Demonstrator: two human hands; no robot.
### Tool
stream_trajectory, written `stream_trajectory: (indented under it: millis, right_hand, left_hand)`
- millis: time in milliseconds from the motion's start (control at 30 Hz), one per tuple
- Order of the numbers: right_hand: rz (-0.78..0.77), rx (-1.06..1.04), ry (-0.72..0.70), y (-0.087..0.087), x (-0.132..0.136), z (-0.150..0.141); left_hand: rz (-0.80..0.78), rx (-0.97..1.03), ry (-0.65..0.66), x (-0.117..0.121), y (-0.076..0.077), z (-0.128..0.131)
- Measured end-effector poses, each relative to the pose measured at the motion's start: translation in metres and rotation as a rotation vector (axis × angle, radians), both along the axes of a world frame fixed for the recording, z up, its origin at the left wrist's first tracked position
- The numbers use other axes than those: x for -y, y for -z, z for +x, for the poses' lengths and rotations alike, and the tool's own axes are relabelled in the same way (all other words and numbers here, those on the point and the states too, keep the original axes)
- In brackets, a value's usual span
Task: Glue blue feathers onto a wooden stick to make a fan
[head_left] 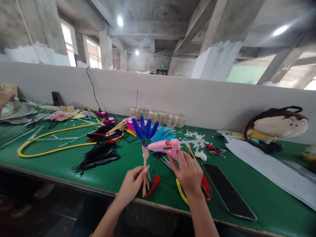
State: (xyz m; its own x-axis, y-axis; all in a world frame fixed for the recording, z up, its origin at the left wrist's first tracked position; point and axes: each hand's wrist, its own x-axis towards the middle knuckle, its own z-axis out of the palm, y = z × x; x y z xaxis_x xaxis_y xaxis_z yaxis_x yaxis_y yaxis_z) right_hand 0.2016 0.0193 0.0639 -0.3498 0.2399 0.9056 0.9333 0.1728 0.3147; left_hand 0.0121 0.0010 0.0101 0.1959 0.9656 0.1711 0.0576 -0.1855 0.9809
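My left hand grips a wooden stick upright near the table's front edge. Dark blue feathers fan out from the stick's top, with lighter blue feathers beside them. My right hand holds a pink hot glue gun, its tip pointing left at the stick's upper end. A small red light glows on the gun. Red feathers lie on the green table under my left hand, and a yellow strip lies below my right hand.
Black feathers, a yellow cable and a dark phone lie on the green table. Several glass jars stand against the white partition. White paper sheets and a plush bag sit at right.
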Motion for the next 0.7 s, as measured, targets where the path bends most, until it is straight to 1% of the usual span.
stream_trajectory:
  millis: [233,700]
  right_hand:
    - [0.011,0.002,0.004,0.0001,0.0021,0.0]
    - [0.027,-0.001,-0.024,-0.0016,0.0034,-0.001]
  left_hand:
    - [-0.021,0.02,0.002,0.0006,-0.0015,0.0002]
    - [0.02,-0.003,-0.021,0.0,0.0015,-0.0002]
